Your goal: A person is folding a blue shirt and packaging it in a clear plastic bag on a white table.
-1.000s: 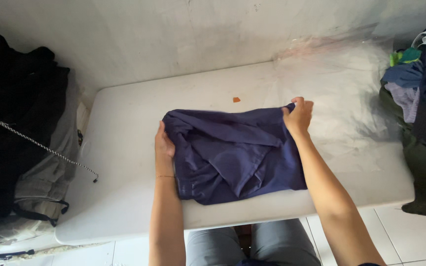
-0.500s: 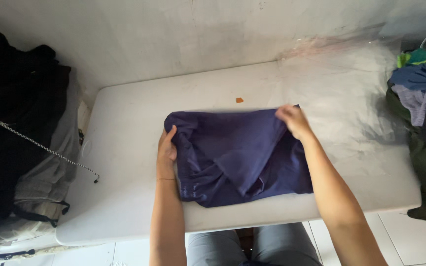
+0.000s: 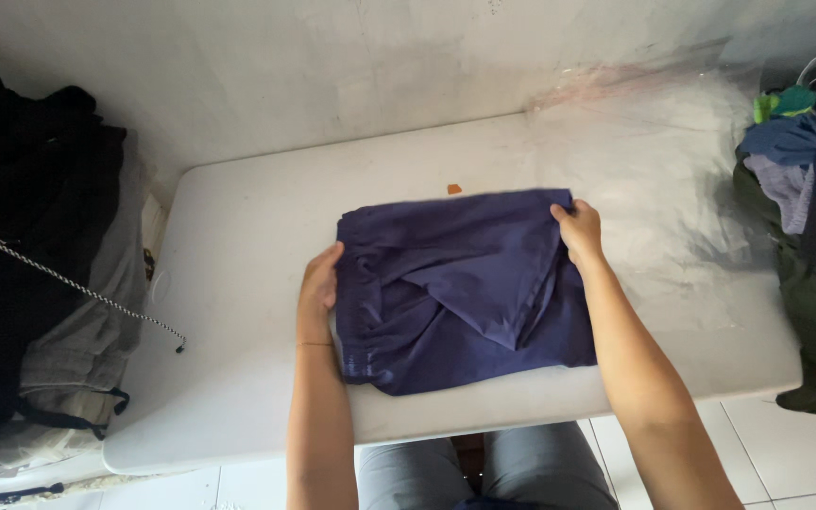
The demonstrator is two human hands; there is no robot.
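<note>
While both hands grip it — a folded navy-blue cotton garment (image 3: 465, 288) lies lengthwise across the white desk (image 3: 238, 283).
Left hand (image 3: 318, 283) fingers pinch its left edge; right hand (image 3: 578, 231) fingers clasp its far right corner — equally near.

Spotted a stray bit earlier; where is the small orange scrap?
The small orange scrap lies on the white table, just beyond the folded navy garment, toward the wall.

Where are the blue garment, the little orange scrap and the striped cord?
Blue garment (image 3: 469, 293), head view, on the middle of its folded cloth.
Orange scrap (image 3: 454, 189), head view, on its centre, just beyond the garment.
Striped cord (image 3: 68, 283), head view, midway along its length at the left.
</note>
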